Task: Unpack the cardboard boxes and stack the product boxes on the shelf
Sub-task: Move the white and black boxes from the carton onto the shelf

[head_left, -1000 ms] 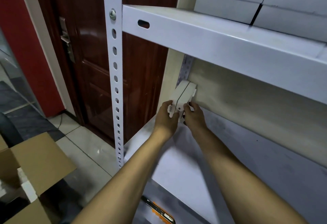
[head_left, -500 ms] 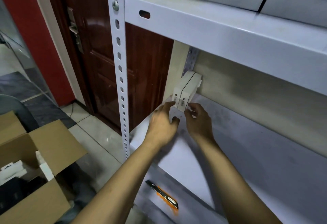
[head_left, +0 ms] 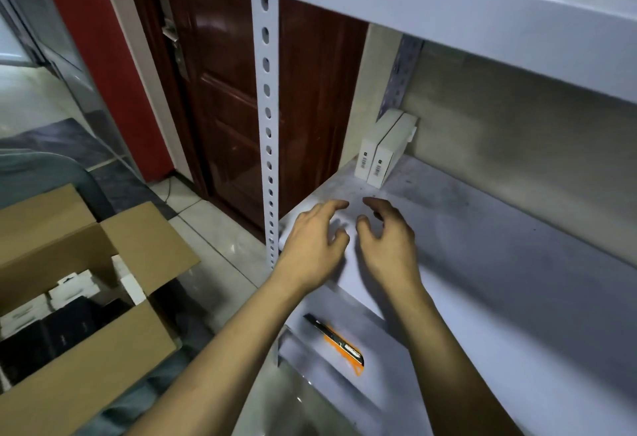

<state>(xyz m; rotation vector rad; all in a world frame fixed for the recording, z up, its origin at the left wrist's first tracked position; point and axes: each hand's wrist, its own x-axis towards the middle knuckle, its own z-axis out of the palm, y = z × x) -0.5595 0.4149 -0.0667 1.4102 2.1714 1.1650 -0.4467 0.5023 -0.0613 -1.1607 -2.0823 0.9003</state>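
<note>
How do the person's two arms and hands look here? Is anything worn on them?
Both forearms are bare up to the bottom edge of the picture: no sleeves, gloves, watch or bracelet can be seen. The left hand and the right hand show no rings. The fingertips are motion-blurred, so the nails cannot be judged.

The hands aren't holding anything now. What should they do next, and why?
Probably reach down to the open cardboard box for more product boxes. Both the left hand and right hand are empty, the two white boxes already stand in the shelf corner, and more white packs show inside the carton.
</note>
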